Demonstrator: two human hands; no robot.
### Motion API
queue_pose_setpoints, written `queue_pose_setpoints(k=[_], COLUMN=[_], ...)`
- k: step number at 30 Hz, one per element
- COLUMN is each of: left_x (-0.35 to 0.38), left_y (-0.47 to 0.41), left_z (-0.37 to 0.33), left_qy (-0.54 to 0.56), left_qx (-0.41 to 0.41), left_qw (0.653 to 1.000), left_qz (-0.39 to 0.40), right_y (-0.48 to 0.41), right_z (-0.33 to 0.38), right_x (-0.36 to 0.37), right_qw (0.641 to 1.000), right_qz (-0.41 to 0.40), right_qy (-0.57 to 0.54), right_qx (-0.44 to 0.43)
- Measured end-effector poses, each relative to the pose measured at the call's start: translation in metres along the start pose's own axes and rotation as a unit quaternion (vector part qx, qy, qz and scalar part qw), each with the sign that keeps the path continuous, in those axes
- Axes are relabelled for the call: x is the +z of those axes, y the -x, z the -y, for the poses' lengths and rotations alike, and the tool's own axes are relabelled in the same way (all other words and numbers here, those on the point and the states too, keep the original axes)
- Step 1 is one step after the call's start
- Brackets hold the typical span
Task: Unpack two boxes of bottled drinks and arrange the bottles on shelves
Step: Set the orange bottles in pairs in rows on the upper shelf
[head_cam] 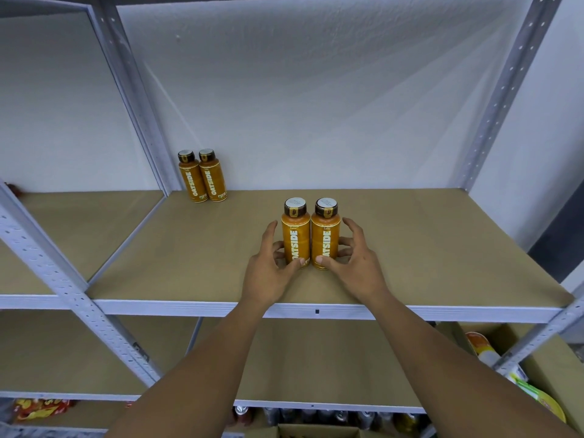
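Arms extended, left hand [268,268] and right hand [355,263] cupped inward

At twelve o'clock we see a white wall [316,90], rough in texture, filling the upper half of the view. At three o'clock, by the right edge, a dark panel [562,229] stands beside that wall. At nine o'clock, at the far left edge, we make out a small dark red thing [14,188], too cut off to name. At seven o'clock lie red and yellow snack packets [41,407]. At six o'clock stands a row of cans [341,417], dim and hard to read. At four o'clock we see an orange-and-white pack [478,346], and toward five o'clock a round green-and-yellow pack [543,399].
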State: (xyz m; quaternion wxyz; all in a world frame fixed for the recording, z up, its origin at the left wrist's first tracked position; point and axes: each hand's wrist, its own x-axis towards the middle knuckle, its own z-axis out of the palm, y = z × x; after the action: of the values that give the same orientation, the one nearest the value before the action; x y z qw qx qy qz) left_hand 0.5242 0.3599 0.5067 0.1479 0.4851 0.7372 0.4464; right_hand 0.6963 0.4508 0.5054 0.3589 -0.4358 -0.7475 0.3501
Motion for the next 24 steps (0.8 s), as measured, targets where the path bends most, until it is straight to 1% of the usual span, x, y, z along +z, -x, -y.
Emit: queue_pose_setpoints(k=[8, 14, 18, 24], left_x=[0.0, -0.005, -0.015, -0.031], left_y=[0.001, -0.002, -0.008, -0.021], left_z=[0.0, -0.002, -0.011, -0.026], left_qy=[0.013, 0.048, 0.045, 0.003], left_qx=[0.002, -0.008, 0.017, 0.07], left_qw=[1.0, 0.998, 0.999, 0.997], left_qz=[0.005, 0.032, 0.023, 0.025], right_y=[0.002, 0.002, 0.0, -0.007], right_z=[0.0, 0.002, 0.004, 0.015], right_x=[-0.001, -0.002, -0.007, -0.02], right_qw=[1.0, 1.0, 1.0, 0.998], right_qz=[0.004, 0.007, 0.008, -0.007], right_qy=[-0.004, -0.004, -0.012, 0.006], right_qx=[-0.005, -0.003, -0.006, -0.059])
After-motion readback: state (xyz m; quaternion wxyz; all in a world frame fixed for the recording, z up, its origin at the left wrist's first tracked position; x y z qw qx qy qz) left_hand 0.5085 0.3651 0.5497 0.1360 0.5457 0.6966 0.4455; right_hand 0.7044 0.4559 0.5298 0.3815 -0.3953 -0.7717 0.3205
